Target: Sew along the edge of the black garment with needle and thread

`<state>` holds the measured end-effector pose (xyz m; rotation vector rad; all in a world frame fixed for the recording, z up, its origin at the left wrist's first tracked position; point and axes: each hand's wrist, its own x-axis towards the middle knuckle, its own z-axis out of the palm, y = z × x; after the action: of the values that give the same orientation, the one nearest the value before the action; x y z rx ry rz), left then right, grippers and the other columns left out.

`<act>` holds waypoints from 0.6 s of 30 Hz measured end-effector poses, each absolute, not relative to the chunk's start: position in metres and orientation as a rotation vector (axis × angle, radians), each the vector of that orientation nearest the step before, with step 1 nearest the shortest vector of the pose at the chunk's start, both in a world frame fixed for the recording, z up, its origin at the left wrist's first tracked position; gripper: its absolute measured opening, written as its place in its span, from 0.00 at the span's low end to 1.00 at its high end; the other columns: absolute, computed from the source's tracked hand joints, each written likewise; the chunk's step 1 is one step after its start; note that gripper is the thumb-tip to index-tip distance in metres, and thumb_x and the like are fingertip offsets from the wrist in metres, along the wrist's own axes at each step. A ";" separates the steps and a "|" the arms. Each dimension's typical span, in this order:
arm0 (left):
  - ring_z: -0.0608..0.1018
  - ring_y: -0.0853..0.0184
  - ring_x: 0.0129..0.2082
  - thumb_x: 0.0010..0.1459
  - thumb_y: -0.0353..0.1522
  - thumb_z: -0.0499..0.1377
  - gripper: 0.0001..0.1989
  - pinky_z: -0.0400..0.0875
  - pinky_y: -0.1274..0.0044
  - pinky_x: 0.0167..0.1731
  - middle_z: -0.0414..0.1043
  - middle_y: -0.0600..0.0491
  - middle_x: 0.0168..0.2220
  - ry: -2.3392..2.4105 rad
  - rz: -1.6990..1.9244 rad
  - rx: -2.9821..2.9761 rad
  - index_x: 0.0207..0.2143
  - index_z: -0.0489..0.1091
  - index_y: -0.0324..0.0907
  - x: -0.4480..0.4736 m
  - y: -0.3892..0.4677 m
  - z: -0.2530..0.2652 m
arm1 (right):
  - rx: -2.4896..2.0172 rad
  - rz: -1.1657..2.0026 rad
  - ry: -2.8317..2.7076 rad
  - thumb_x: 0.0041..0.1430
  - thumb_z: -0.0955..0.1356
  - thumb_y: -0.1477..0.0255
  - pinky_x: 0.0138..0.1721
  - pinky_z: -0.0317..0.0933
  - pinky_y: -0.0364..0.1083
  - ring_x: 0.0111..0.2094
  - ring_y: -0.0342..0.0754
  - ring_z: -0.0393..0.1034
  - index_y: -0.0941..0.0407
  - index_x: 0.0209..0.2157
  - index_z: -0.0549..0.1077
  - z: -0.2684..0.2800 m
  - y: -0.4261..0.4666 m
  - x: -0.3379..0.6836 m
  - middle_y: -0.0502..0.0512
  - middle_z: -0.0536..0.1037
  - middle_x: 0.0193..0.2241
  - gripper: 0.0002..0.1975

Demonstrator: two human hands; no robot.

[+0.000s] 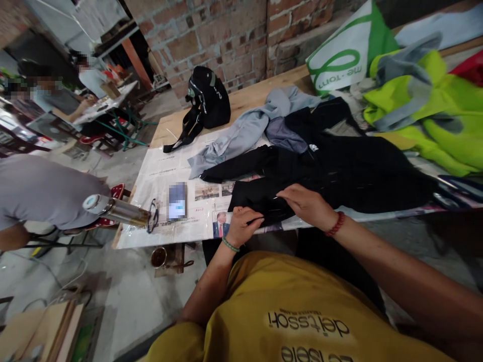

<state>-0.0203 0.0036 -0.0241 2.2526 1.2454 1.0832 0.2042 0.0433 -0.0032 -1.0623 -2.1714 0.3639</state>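
A black garment (362,173) lies spread along the near side of the table, its sleeve end reaching between my hands. My left hand (241,229) is closed at the near edge of this black cloth, thumb and fingers pinching it. Just above the cloth, to the right, my right hand (307,203) is closed with its fingertips together. A short pale streak shows by those fingertips; what they hold is too small to make out. Partly under the black garment lies a light grey garment (241,133).
Newspaper (199,226) under clear film covers the table. On it are a phone (177,201), glasses (153,216) and a bottle (116,210). A black bag (209,98), yellow-green clothing (433,110) and a white-green bag (350,55) stand farther back. A seated person (49,191) is at left.
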 end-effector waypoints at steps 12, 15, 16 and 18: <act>0.76 0.69 0.31 0.56 0.33 0.59 0.05 0.61 0.71 0.41 0.77 0.54 0.29 1.224 0.995 2.316 0.31 0.75 0.44 -0.023 0.003 -0.027 | -1.030 0.318 -2.632 0.59 0.60 0.76 0.27 0.56 0.40 0.30 0.41 0.68 0.50 0.39 0.75 -0.001 0.033 0.189 0.53 0.73 0.36 0.14; 0.76 0.69 0.31 0.56 0.33 0.58 0.05 0.61 0.71 0.41 0.77 0.54 0.29 1.229 0.972 2.314 0.31 0.75 0.44 -0.022 0.003 -0.027 | -1.016 0.427 -2.609 0.61 0.59 0.75 0.29 0.57 0.40 0.31 0.41 0.69 0.50 0.40 0.74 -0.002 0.031 0.189 0.53 0.73 0.36 0.15; 0.76 0.69 0.31 0.56 0.33 0.58 0.05 0.61 0.71 0.41 0.77 0.54 0.29 1.232 0.974 2.312 0.31 0.75 0.44 -0.022 0.003 -0.027 | -1.011 0.458 -2.595 0.61 0.58 0.75 0.30 0.58 0.40 0.32 0.42 0.69 0.51 0.40 0.74 -0.003 0.031 0.189 0.53 0.73 0.36 0.15; 0.76 0.69 0.31 0.55 0.33 0.59 0.04 0.61 0.71 0.41 0.77 0.54 0.29 1.239 0.982 2.307 0.31 0.75 0.44 -0.022 0.002 -0.027 | -1.011 0.492 -2.550 0.61 0.59 0.74 0.32 0.59 0.40 0.33 0.42 0.69 0.51 0.40 0.74 -0.005 0.032 0.188 0.53 0.74 0.36 0.14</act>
<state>-0.0215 0.0022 -0.0269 2.3066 1.2393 0.9822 0.1884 0.0324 -0.0051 -1.0111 -2.5498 0.4920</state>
